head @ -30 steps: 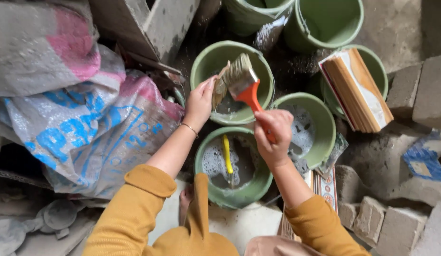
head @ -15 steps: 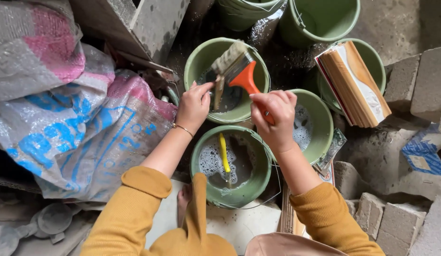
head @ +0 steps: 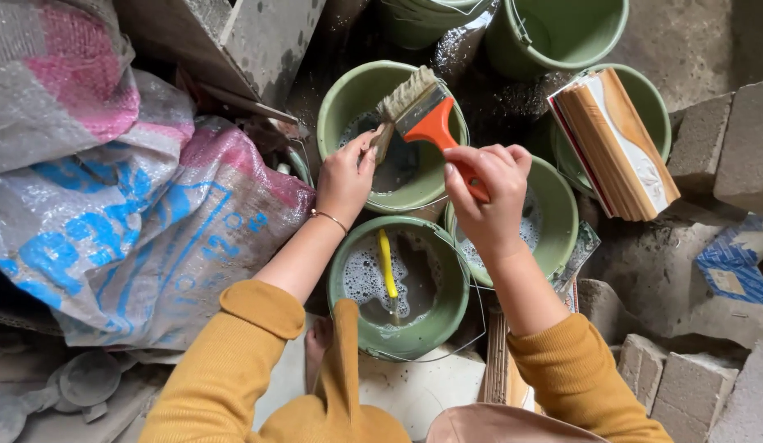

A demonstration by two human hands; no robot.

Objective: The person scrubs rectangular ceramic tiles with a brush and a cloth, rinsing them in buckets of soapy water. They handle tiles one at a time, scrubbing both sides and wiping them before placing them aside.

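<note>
My right hand (head: 489, 197) grips the orange handle of a wide paintbrush (head: 421, 108) with pale bristles, held over a green bucket (head: 348, 90) of dark water. My left hand (head: 345, 177) pinches a small brownish piece (head: 380, 143) at the bristle tips, above the same bucket. Closer to me stands a second green bucket (head: 435, 324) with foamy water and a yellow-handled tool (head: 386, 264) in it. A third green bucket (head: 560, 215) with foam lies partly under my right hand.
A stack of tan tiles (head: 612, 143) rests across another green bucket (head: 653, 105) at the right. More green buckets (head: 562, 33) stand at the back. Woven sacks (head: 127, 205) fill the left. Grey blocks (head: 726, 156) line the right side, and a wooden box (head: 250, 41) sits behind.
The brush has swung slightly right and turned, with my right hand shifting right along the handle. My left hand stays at the bristles over the far bucket.
</note>
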